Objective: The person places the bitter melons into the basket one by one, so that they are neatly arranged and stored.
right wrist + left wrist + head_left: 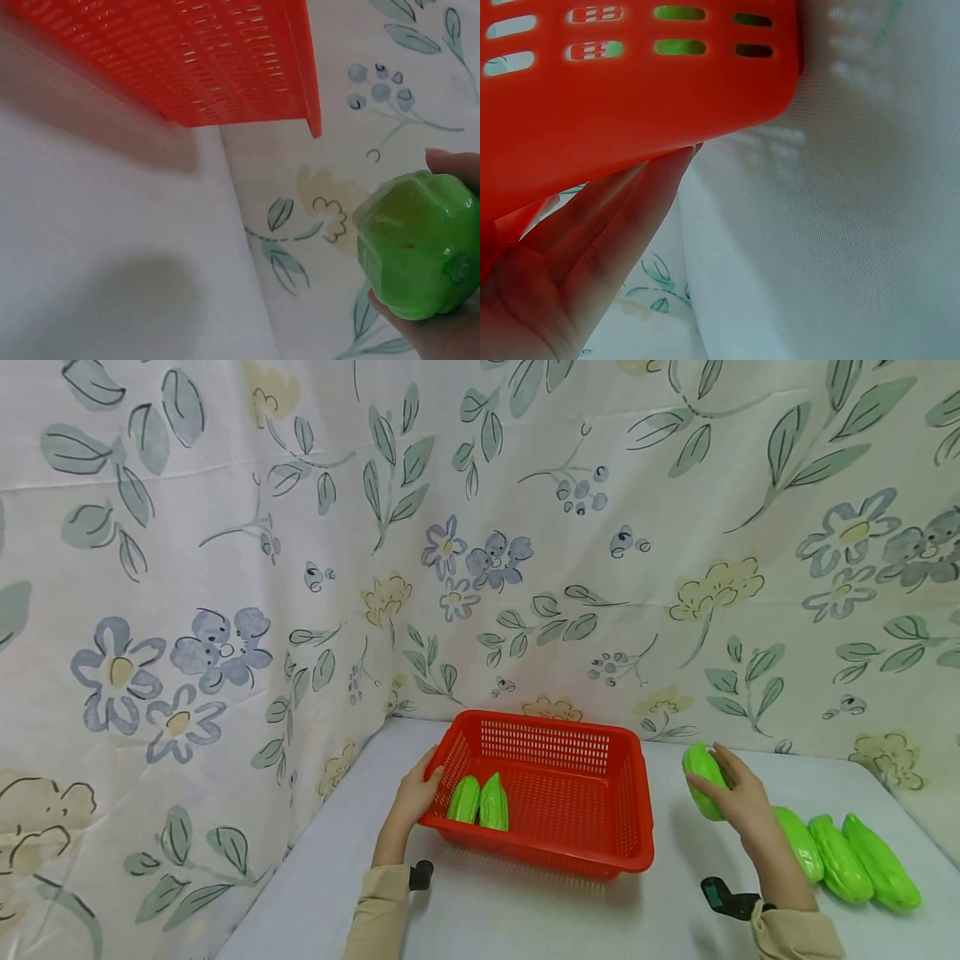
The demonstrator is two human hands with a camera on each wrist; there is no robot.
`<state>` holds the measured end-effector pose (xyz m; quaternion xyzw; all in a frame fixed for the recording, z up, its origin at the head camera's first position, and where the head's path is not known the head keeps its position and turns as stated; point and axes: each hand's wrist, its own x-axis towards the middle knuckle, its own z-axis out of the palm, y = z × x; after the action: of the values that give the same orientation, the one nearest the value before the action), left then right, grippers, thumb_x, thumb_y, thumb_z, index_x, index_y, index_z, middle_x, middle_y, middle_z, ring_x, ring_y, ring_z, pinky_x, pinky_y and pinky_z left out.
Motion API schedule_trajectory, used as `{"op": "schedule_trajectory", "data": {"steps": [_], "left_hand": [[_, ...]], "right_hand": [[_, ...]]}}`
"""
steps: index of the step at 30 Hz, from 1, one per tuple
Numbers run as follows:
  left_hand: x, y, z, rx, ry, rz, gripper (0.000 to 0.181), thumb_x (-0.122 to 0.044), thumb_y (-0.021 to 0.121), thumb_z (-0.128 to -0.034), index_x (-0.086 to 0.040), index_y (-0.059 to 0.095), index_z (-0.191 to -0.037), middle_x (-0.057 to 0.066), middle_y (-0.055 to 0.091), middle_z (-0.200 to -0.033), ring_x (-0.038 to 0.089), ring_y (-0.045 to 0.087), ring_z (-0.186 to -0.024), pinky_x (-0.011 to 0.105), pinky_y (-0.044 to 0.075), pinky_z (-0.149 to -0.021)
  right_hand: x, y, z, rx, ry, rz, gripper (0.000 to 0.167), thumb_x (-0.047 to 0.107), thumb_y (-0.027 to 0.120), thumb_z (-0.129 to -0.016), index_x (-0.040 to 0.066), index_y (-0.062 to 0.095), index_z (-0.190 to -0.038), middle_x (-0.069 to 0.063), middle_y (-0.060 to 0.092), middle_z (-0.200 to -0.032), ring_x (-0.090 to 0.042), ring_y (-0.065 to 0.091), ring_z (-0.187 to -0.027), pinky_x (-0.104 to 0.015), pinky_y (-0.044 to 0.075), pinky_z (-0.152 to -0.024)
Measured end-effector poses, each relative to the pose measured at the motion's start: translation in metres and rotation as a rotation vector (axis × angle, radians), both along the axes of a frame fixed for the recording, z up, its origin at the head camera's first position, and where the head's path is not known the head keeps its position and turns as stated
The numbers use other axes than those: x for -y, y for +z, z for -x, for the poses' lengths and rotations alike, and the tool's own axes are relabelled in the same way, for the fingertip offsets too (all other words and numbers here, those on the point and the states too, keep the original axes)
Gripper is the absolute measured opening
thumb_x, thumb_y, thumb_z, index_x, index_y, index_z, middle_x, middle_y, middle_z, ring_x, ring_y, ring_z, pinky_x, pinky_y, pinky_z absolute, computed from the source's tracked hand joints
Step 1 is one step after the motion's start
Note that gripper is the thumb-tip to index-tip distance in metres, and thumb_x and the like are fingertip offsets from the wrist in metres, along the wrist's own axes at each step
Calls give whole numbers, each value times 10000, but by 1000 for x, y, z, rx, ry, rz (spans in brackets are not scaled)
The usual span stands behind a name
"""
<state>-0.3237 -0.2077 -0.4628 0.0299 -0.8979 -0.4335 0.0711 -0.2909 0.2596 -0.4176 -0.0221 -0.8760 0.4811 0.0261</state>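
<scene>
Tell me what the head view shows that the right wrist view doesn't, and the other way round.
Only the head view shows the left hand, two green vegetables inside the red basket, and three more on the table.
Only the right wrist view shows the small round mark on the held vegetable.
Both share the basket, table, floral cloth, held vegetable and right hand.

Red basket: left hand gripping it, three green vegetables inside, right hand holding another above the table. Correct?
Not the count: the head view shows two green vegetables in the red basket, not three. The rest stands: left hand gripping it, right hand holding another green vegetable above the table.
</scene>
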Motion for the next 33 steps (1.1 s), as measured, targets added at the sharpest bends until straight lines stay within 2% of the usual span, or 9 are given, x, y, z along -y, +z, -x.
{"op": "schedule_trajectory", "data": {"steps": [10,16,22,27,33], "left_hand": [[0,2,0,-10,-5,6,518,-216,490,-1012,-116,372,-1506,246,527,-1400,325,598,-1022,475,509,-785],[0,1,0,-8,-3,7,519,-224,486,-1014,-121,368,-1508,234,515,-1419,325,588,-1066,495,497,-829],[-1,1,-1,-14,-7,5,518,-225,479,-1018,-110,362,-1510,238,521,-1409,314,589,-1037,494,495,-831],[-1,1,-2,-16,-7,11,516,-222,474,-1020,-100,361,-1509,243,516,-1413,311,585,-1036,501,490,-845],[0,1,0,-17,-9,11,518,-226,477,-1020,-105,361,-1510,244,518,-1410,297,584,-997,469,502,-801]], "right_hand": [[23,14,6,-59,46,26,831,329,552,-985,17,40,-1560,-295,150,-1585,-505,224,-1399,-639,282,-1086],[40,23,11,-89,65,39,825,310,570,-980,15,64,-1560,-288,175,-1585,-490,253,-1399,-627,306,-1085],[58,32,14,-105,93,72,815,262,596,-969,27,90,-1564,-259,196,-1593,-466,241,-1434,-610,297,-1105],[73,36,18,-110,109,83,809,249,606,-963,40,109,-1566,-244,210,-1596,-454,247,-1440,-600,304,-1109],[90,40,23,-127,144,95,798,230,607,-964,34,119,-1563,-235,210,-1600,-442,247,-1446,-589,300,-1117]]}}
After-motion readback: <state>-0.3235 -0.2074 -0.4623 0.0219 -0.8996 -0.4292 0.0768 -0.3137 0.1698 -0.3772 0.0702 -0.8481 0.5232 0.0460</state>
